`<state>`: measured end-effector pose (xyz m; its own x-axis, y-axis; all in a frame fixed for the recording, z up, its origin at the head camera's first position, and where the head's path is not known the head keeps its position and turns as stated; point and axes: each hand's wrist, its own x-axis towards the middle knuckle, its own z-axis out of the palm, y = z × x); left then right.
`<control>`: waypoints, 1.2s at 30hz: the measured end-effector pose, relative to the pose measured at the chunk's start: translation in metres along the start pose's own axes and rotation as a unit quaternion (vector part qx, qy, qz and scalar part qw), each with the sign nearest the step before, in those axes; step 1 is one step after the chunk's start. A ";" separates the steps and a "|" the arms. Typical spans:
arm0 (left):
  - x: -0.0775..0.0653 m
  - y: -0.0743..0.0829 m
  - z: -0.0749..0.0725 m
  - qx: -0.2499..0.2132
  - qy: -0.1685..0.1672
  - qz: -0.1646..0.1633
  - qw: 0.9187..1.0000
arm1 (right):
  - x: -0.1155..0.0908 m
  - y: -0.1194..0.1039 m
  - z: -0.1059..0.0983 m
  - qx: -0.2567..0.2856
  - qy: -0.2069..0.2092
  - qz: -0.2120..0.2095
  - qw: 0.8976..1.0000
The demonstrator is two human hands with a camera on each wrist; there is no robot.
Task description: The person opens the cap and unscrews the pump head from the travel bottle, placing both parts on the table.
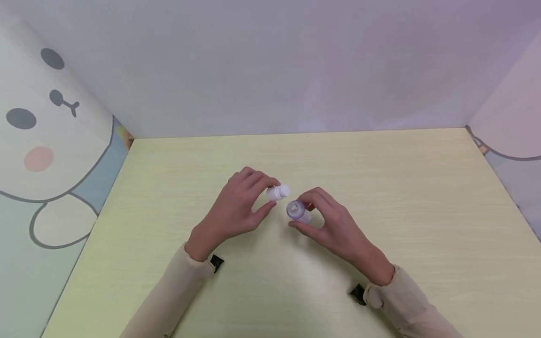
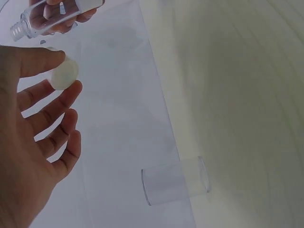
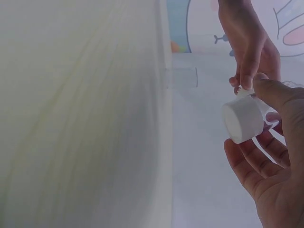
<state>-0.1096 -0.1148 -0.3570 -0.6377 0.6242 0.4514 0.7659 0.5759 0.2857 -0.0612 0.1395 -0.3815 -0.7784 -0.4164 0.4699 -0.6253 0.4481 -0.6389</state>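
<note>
Between thumb and fingertips, my left hand (image 1: 245, 202) pinches a small white pump top (image 1: 277, 192), which in the left wrist view shows a round pale end. Just to its right, my right hand (image 1: 334, 225) grips a small clear bottle (image 1: 297, 211) with its open neck upward. The neck's screw thread shows in the left wrist view, and the white base (image 3: 243, 119) in the right wrist view. Pump top and bottle are apart in the head view. A clear, hollow-looking cylinder (image 2: 175, 180) stands on the table, apart from both hands.
Both hands are above a pale wooden table (image 1: 190, 164). A plain light wall (image 1: 296, 70) rises behind its far edge. Cartoon-printed panels (image 1: 63, 141) flank the left and right sides. Small black pieces (image 1: 216, 263) sit at both sleeve cuffs.
</note>
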 end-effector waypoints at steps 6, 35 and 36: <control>-0.002 -0.004 0.004 0.054 -0.011 0.003 0.998 | -0.001 0.001 0.001 -0.001 0.000 0.000 1.000; 0.005 -0.015 0.024 0.203 -0.149 -0.035 0.967 | -0.001 0.002 0.002 0.000 0.001 -0.002 1.000; 0.005 -0.015 0.024 0.203 -0.152 -0.037 0.967 | -0.001 0.002 0.002 -0.001 0.000 -0.002 1.000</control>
<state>-0.1264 -0.1075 -0.3797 -0.7312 0.6641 0.1558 0.6617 0.7460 -0.0747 -0.0613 0.1396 -0.3844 -0.7763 -0.4172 0.4726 -0.6281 0.4481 -0.6361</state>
